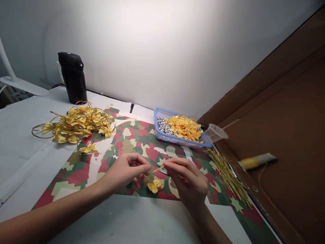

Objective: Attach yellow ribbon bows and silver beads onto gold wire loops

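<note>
Between my two hands runs a thin gold stem (156,169). My left hand (127,169) pinches one end of it with thumb and forefinger. The fingertips of my right hand (189,179) close on its other end. Just below the stem is a yellow ribbon flower (154,186); whether it hangs from the stem or lies on the table I cannot tell. Further left, a pile of yellow flowers on looped gold stems (81,122) rests on the table, with a single flower (87,148) at its near edge.
A blue basket (181,144) holds yellow ribbon pieces and silver beads. Beside it stands a clear plastic cup (215,133). Gold stems (230,176) lie along the cardboard wall (284,135) on the right. At the back left is a black flask (73,79). Patterned paper (142,135) covers the table.
</note>
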Demonstrator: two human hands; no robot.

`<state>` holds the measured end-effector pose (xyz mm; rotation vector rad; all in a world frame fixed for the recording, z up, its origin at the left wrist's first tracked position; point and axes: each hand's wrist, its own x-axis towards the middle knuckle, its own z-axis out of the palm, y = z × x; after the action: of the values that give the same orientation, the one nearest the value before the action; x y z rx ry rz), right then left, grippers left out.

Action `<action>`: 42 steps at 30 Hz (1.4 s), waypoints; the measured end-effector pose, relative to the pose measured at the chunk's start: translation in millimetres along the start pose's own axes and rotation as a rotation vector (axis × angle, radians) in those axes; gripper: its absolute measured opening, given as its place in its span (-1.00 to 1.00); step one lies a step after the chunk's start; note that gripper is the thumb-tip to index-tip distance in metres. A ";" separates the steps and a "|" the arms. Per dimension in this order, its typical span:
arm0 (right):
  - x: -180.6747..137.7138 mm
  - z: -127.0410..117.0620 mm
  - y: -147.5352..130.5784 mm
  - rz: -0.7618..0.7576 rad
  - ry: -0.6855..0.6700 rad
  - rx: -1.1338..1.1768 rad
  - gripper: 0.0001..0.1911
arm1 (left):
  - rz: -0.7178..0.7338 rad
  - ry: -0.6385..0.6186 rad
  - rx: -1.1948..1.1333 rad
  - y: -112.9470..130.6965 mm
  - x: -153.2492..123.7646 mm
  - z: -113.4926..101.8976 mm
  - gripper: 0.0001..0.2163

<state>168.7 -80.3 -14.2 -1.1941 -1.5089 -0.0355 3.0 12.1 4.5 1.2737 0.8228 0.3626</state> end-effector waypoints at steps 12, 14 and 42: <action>0.6 15.2 1.2 0.846 0.000 0.602 -0.82 | 0.118 -0.020 0.105 -4.6 -7.6 2.6 -0.77; -0.4 17.0 2.2 0.896 0.001 0.631 -0.79 | 0.124 -0.012 0.120 -1.4 -9.2 4.3 -0.79; -3.6 24.3 -7.0 1.017 0.065 0.695 -0.72 | 0.129 -0.027 0.076 -2.1 -12.5 10.0 -0.81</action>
<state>145.8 -71.3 -21.4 -1.2115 -0.6098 1.0285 1.3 -3.7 7.4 1.4034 0.7392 0.4202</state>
